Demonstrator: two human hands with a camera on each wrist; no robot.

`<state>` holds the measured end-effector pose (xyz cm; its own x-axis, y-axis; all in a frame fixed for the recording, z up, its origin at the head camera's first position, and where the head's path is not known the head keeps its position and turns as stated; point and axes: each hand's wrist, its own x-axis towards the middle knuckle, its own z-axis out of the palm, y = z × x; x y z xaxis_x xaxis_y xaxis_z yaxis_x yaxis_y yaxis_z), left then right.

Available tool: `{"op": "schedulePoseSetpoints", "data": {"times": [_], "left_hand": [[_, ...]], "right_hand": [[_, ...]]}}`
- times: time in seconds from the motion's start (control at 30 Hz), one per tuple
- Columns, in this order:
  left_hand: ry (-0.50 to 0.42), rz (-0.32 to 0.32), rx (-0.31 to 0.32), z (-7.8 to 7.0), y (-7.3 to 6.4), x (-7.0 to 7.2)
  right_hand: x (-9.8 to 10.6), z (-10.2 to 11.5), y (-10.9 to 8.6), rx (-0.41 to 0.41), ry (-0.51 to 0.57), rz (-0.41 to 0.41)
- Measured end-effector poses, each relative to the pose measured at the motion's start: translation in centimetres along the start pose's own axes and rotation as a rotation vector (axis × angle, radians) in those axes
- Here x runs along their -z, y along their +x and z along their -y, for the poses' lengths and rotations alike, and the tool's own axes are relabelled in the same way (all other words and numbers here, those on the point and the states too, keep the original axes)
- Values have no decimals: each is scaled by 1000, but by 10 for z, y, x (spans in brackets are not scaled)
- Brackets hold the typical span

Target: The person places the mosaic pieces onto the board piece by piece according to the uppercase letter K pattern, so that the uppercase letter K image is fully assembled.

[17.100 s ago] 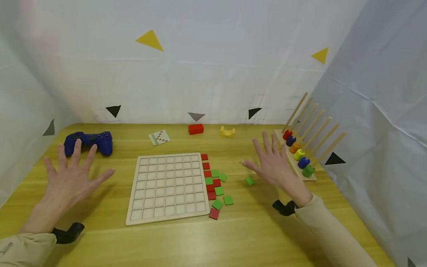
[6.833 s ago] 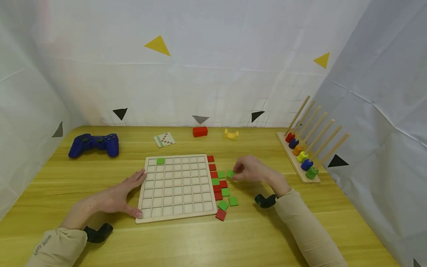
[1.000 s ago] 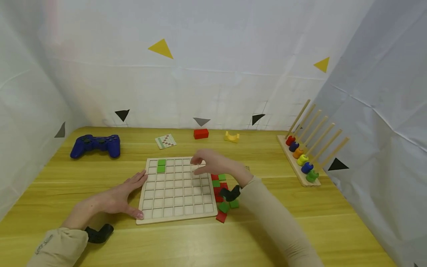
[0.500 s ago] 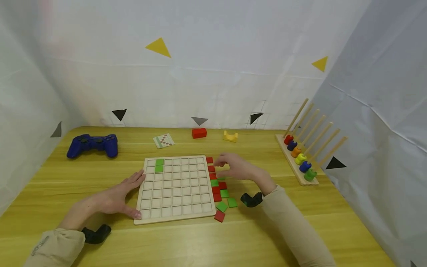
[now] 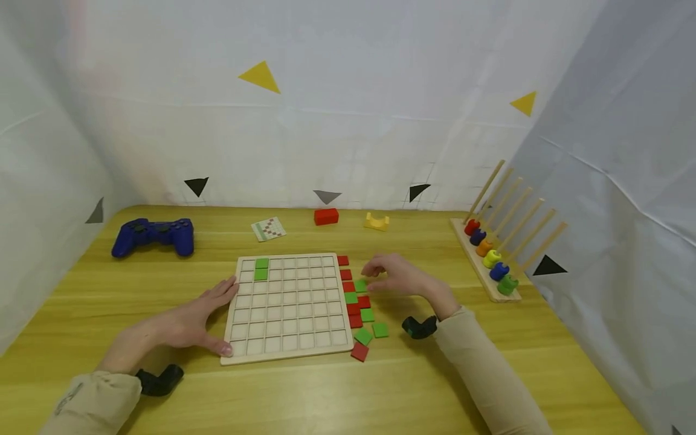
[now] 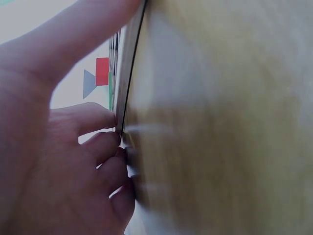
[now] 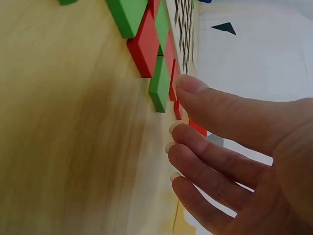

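Observation:
A wooden grid board point(image 5: 288, 357) lies flat on the table. Two green tiles, an upper tile point(image 5: 262, 263) and a lower tile point(image 5: 261, 274), occupy cells near its top left. My left hand point(image 5: 182, 323) rests along the board's left edge, with the thumb at the lower left corner and the fingertips higher up; the left wrist view has these fingers point(image 6: 102, 147) right at the rim. Just right of the loose tiles hovers my right hand point(image 5: 399, 278), fingers loosely bent, thumb apart, nothing between them. Its thumb is close to a green tile point(image 7: 159, 85) in the right wrist view.
Several red and green tiles point(image 5: 354, 320) cluster along the board's right edge. Behind the board are a patterned card point(image 5: 269, 229), a red block point(image 5: 326, 216) and a yellow arched block point(image 5: 377, 222). A blue game controller point(image 5: 154, 237) lies back left; a peg rack point(image 5: 478, 260) stands right.
Both hands were first spread above the table; the left then settled on the board. Two green tiles have since gone onto the board. In the last second, the right hand moved rightward off it.

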<state>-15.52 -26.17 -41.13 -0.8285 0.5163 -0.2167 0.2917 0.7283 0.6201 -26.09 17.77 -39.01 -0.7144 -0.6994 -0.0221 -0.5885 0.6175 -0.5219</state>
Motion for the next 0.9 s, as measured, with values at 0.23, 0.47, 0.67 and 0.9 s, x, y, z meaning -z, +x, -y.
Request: {"op": "schedulePoseSetpoints", "data": {"times": [0.23, 0.47, 0.67, 0.9], "left_hand": [[0, 1, 8, -2, 0, 0], [-3, 1, 4, -2, -1, 0], [-9, 0, -2, -3, -1, 0], [-10, -2, -8, -4, -2, 0]], "right_hand": [[-6, -2, 3, -55, -1, 38], [-9, -5, 6, -75, 13, 45], [-11, -5, 6, -74, 13, 34], [-14, -6, 7, -51, -12, 6]]}}
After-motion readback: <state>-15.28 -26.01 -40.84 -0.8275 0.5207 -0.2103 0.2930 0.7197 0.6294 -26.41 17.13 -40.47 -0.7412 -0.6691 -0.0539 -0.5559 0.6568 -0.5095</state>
